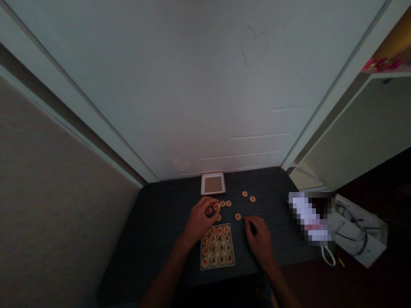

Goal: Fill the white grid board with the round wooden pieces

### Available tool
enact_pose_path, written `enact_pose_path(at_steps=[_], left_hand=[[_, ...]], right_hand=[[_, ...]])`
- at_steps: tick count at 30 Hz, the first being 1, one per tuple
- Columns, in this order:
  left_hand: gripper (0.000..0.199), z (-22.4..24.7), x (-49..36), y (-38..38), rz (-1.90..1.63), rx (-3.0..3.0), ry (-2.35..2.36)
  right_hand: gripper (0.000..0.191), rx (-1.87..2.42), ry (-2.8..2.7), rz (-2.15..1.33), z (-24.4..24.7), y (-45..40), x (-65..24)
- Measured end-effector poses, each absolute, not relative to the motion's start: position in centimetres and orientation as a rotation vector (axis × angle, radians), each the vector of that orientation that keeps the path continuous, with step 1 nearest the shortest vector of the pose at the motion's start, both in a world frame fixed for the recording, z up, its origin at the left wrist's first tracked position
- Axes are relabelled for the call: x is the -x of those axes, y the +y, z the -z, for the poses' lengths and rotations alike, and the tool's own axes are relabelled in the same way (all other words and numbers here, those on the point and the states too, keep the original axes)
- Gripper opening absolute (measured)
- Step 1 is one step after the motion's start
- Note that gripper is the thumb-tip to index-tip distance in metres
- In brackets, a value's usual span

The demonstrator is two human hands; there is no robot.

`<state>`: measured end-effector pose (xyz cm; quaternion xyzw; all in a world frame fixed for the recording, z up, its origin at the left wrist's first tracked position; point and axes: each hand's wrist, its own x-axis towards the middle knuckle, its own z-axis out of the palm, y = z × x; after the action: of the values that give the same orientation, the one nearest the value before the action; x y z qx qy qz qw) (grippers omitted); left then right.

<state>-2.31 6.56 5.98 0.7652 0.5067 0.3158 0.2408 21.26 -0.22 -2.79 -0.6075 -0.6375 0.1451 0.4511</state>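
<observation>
My left hand [201, 217] is closed at the fingertips on a round xiangqi piece [216, 206] with a red character. Another piece [218, 217] lies beside its thumb, and one more [209, 210] is partly covered by the fingers. Below that hand is a square box [233, 256] filled with rows of pieces bearing red or black characters. My right hand [259, 237] rests on the table with loosely curled fingers; I see nothing in them. A loose piece [238, 217] lies just left of its fingertips, apart from them.
On the dark table [154, 239] a white-rimmed lid or tray [203, 186] stands by the back panel [192, 85]. Several loose pieces lie around: a pair [228, 203] near my left hand, two [252, 199] farther right. At right are a blurred-out item [308, 218] and a white box with cables [362, 239].
</observation>
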Motion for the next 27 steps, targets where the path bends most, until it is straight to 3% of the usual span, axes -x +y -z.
enact_pose_path(at_steps=[16, 27], left_hand=[[0.031, -5.1, 0.4, 1.0, -0.852, -1.315, 1.186], [0.032, -5.4, 0.1, 0.2, -0.865, -1.228, 1.110]], right_hand=[[0.022, 1.273, -1.529, -0.789, -2.8, -2.2, -19.1], [0.018, 1.216, -1.564, -0.783, -4.0, -2.0, -17.6]])
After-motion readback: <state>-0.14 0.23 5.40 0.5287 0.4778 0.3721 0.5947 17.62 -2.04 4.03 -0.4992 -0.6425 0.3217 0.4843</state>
